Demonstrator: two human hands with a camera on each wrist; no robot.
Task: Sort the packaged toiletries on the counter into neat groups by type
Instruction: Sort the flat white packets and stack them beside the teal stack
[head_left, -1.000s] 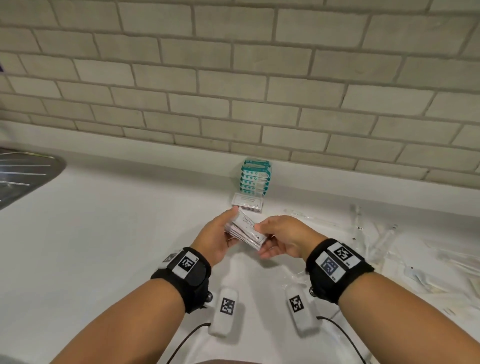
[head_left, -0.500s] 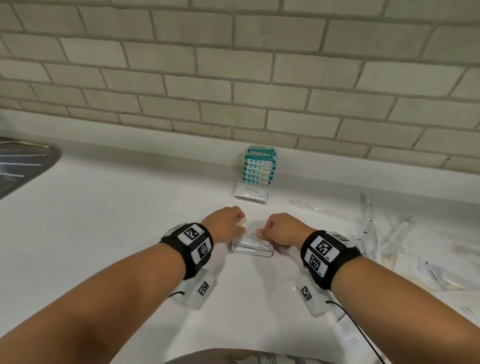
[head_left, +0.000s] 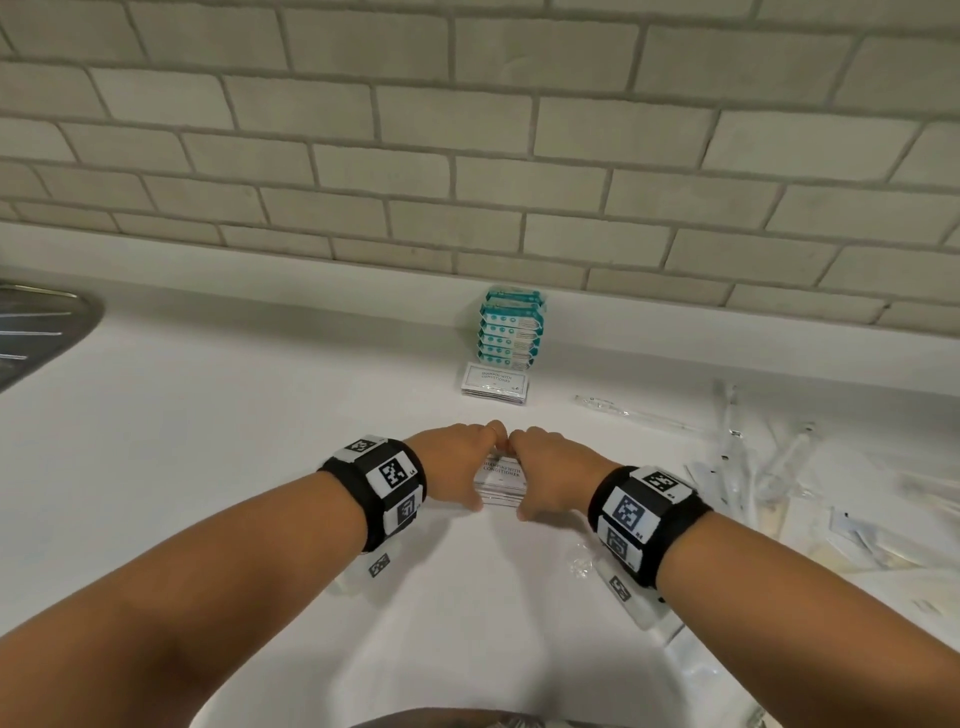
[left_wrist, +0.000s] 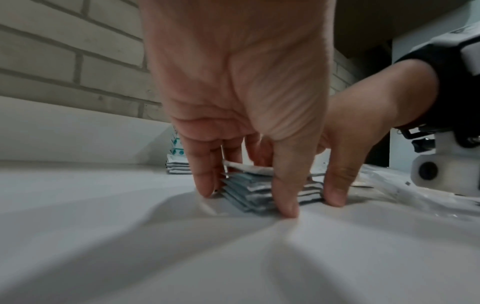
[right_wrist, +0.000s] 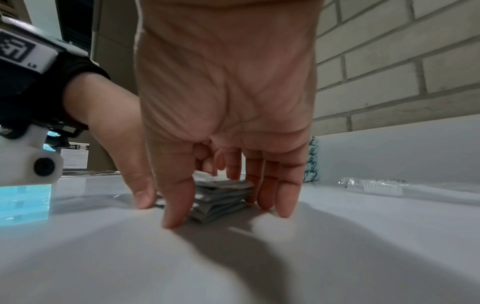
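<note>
A stack of white shampoo sachets (head_left: 501, 480) lies flat on the white counter (head_left: 260, 467) between my hands. My left hand (head_left: 462, 467) stands at its left side and my right hand (head_left: 545, 467) at its right. The fingers point straight down and press the stack's edges, thumbs on the near edge. In the left wrist view the left hand (left_wrist: 245, 200) brackets the sachets (left_wrist: 249, 191), tips on the counter. The right wrist view shows the right hand (right_wrist: 228, 216) around the same sachets (right_wrist: 221, 197). Further back lie a second sachet stack (head_left: 496, 383) and a pile of teal packets (head_left: 513, 332).
Several clear-wrapped toothbrushes (head_left: 727, 452) and other wrapped items lie scattered on the right of the counter. A metal sink drainer (head_left: 36, 332) is at the far left edge. A brick wall (head_left: 467, 156) with a low white ledge backs the counter.
One second ago both hands held the sachet stack in the air. It has come down onto the counter, and the hands have drawn together around its edges.
</note>
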